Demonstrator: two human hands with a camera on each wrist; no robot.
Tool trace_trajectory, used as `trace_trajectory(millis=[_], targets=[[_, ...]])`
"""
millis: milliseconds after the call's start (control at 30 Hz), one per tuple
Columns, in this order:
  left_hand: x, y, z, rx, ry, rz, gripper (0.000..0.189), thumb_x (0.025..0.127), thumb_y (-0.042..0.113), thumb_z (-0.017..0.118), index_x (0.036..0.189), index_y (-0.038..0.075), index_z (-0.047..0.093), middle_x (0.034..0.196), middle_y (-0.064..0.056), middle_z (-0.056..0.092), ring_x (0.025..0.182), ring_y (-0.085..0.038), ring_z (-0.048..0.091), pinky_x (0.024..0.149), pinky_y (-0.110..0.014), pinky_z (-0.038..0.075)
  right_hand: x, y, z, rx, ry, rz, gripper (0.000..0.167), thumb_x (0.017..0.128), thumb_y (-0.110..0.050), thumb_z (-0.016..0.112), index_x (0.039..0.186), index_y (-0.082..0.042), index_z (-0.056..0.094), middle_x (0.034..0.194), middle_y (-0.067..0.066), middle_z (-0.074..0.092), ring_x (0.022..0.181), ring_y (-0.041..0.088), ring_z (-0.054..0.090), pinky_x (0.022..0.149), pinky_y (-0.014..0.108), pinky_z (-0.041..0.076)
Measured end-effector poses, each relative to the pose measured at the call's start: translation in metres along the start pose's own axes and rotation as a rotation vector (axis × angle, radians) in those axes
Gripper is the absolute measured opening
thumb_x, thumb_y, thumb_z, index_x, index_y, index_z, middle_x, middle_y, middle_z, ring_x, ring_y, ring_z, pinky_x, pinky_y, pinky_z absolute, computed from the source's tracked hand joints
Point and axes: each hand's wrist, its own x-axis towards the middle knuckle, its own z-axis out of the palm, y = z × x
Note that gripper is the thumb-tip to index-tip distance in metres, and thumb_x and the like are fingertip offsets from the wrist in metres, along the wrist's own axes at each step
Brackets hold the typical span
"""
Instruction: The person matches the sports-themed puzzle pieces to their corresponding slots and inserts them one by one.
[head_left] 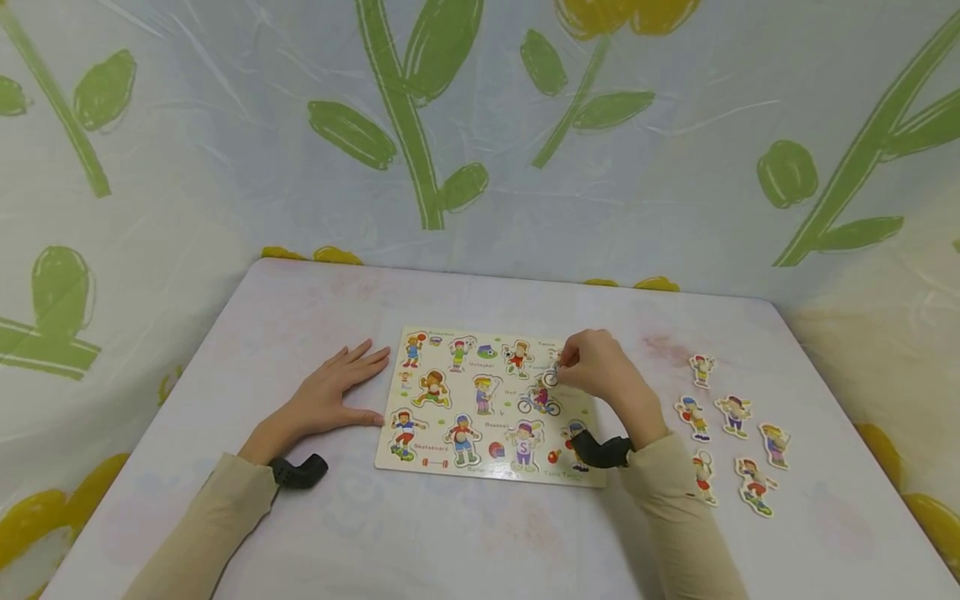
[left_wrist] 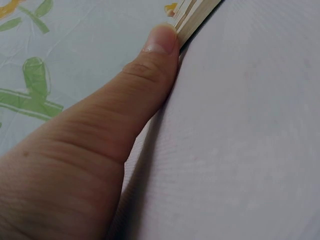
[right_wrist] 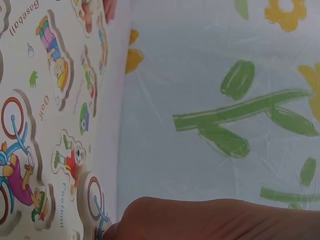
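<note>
My right hand [head_left: 603,367] pinches a bicycle puzzle piece [right_wrist: 92,197] at the upper right of the wooden puzzle board [head_left: 435,423]. Fingers cover part of that piece, and the board beneath it is hidden. In the right wrist view, the cyclist picture [right_wrist: 20,162] on the board lies near the held piece. Flat on the table, my left hand [head_left: 330,396] has its fingers spread beside the board's left edge. Its thumb [left_wrist: 160,42] touches that edge in the left wrist view. Sports figures fill the board's outlined shapes.
Several loose sports-figure pieces lie right of the board, among them a skateboarder [head_left: 755,487], a golfer [head_left: 775,446] and a tennis player [head_left: 703,477]. The pale tabletop [head_left: 450,542] reaches back to a curtain [head_left: 262,150] with green leaves. A black wrist device [head_left: 596,450] overlaps the board's lower right.
</note>
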Motion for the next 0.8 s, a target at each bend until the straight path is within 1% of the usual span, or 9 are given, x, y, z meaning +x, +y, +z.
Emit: trace_trajectory(millis=[233, 433, 633, 800], targets=[[0.0, -0.001, 0.001, 0.004, 0.002, -0.001, 0.099, 0.077, 0.06, 0.077, 0.152, 0.009, 0.04, 0.159, 0.0, 0.034, 0.151, -0.029, 0.016, 0.122, -0.05, 0.009, 0.005, -0.006, 0.015, 0.0, -0.086, 0.018, 0.005, 0.075, -0.004, 0.074, 0.073, -0.004, 0.069, 0.072, 0.005, 0.062, 0.063, 0.019, 0.052, 0.055, 0.03, 0.045], [0.0, -0.001, 0.001, 0.001, 0.007, 0.001, 0.098, 0.077, 0.06, 0.077, 0.152, 0.01, 0.04, 0.159, 0.0, 0.034, 0.151, -0.029, 0.016, 0.122, -0.049, 0.009, 0.008, -0.01, 0.025, -0.009, -0.156, 0.019, 0.009, 0.075, -0.005, 0.076, 0.071, -0.007, 0.069, 0.071, 0.004, 0.061, 0.062, 0.018, 0.051, 0.054, 0.028, 0.044], [-0.001, 0.0, 0.001, -0.005, 0.024, 0.017, 0.098, 0.076, 0.059, 0.078, 0.151, 0.007, 0.042, 0.158, -0.004, 0.036, 0.15, -0.031, 0.018, 0.121, -0.052, 0.01, 0.008, -0.01, 0.032, -0.021, -0.198, 0.003, 0.01, 0.073, -0.003, 0.074, 0.067, -0.008, 0.069, 0.065, 0.002, 0.061, 0.055, 0.016, 0.049, 0.05, 0.026, 0.042], [-0.001, 0.001, 0.0, -0.01, 0.036, 0.03, 0.098, 0.076, 0.058, 0.079, 0.15, 0.006, 0.043, 0.157, -0.006, 0.037, 0.149, -0.033, 0.019, 0.121, -0.053, 0.011, 0.008, -0.01, 0.034, -0.013, -0.208, 0.017, 0.012, 0.073, -0.002, 0.074, 0.065, -0.009, 0.068, 0.062, 0.001, 0.06, 0.054, 0.015, 0.048, 0.05, 0.026, 0.041]])
